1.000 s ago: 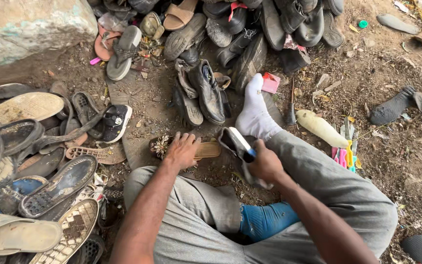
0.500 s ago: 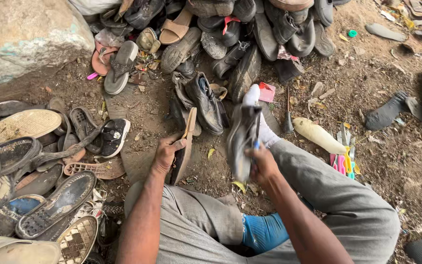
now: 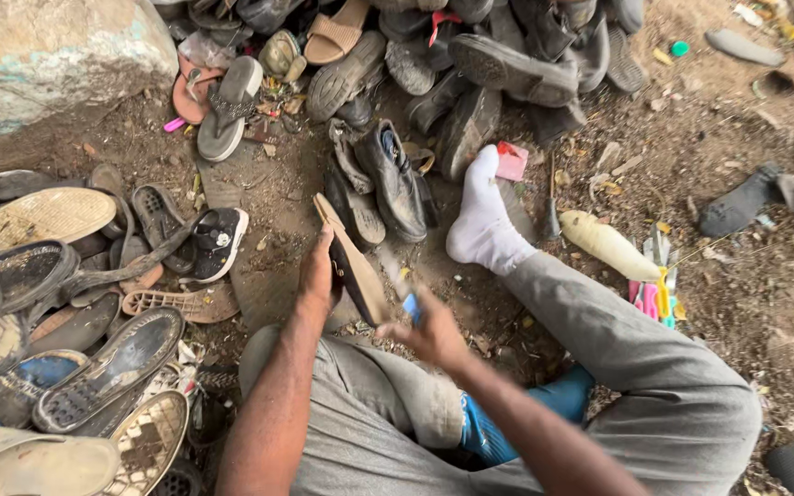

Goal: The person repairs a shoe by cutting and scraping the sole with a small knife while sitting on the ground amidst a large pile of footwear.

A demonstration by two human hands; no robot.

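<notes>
Since half a second ago, dark shoe gone from right hand [image 3: 434,335], which now grips small blue tool [image 3: 413,308] at tan sandal sole [image 3: 349,262], held upright by clenched left hand [image 3: 320,276] over dirt ground [image 3: 268,197]. Sole work looks just begun; piled shoes [image 3: 470,64] untouched.

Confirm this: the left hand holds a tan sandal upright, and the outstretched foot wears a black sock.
Not quite. The head view shows the left hand holding the tan sandal upright, but the sock on the outstretched foot is white, not black.
</notes>
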